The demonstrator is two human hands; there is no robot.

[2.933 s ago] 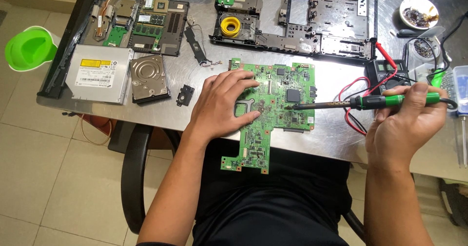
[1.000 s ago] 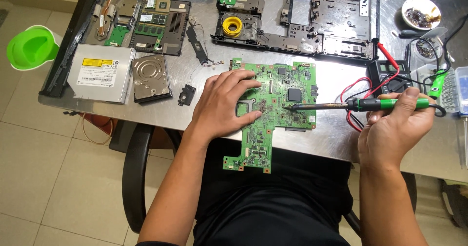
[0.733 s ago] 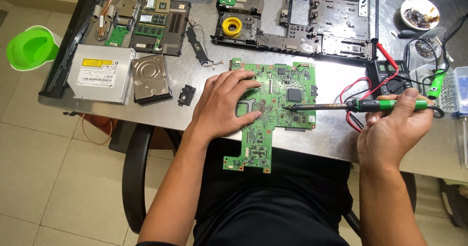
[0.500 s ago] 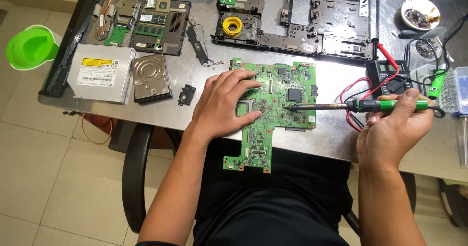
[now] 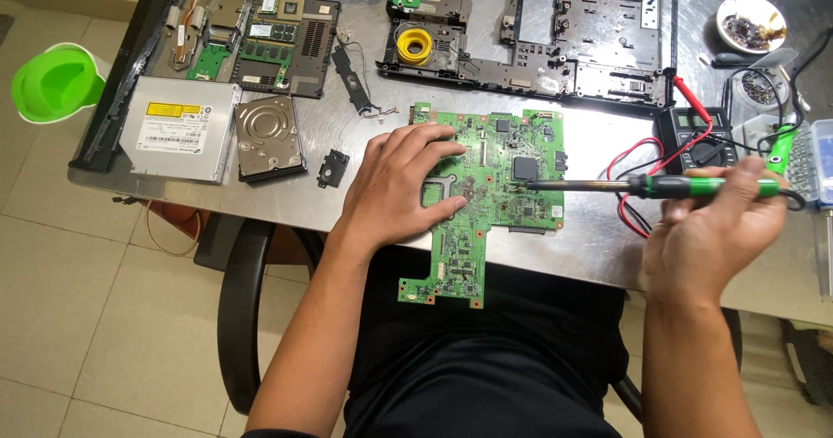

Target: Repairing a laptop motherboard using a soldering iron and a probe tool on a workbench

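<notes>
Green printed circuit board (image 5: 486,204), irregular outline, lies flat on the grey metal desk (image 5: 286,208), its lower tab overhanging the desk edge above the person's lap. Left hand (image 5: 395,186) rests palm-down on the board's left half, fingers spread, pressing rather than gripping. Right hand (image 5: 716,234) is closed around the green-handled soldering iron (image 5: 659,186), held nearly level; the metal tip reaches leftward to just below the square black chip (image 5: 524,168), between the two hands. Whether the tip touches a pad cannot be told.

Judgement: good work here calls for firm, steady pressure from the left hand, the right wrist braced on the desk, and only brief tip contact.

Just beyond the right hand: black multimeter (image 5: 694,130) with red and black leads. Beyond the left hand: stripped black laptop chassis (image 5: 529,30). Further left of it: bare silver hard drive (image 5: 269,138) and silver optical drive (image 5: 182,130).
</notes>
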